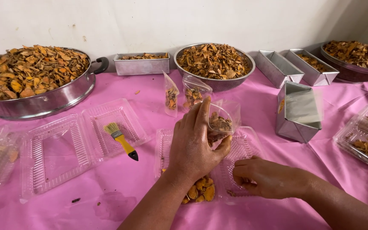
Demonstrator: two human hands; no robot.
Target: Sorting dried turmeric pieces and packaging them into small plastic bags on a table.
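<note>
clear pouch [222,119] in left hand [194,145], two filled pouches [184,96] behind

We count three small clear pouches of dried slices: one [223,119] held up in the left hand [194,142], and two, [171,99] and [194,96], standing just behind it, toward the colander [214,64]. Left of the colander we see one small rectangular tin [141,64]; right of it, three more tins, [277,67], [314,66] and [298,113]. One brush [120,139] lies left of the hand. The right hand [267,176] rests in one open clear tray [239,149].
</note>
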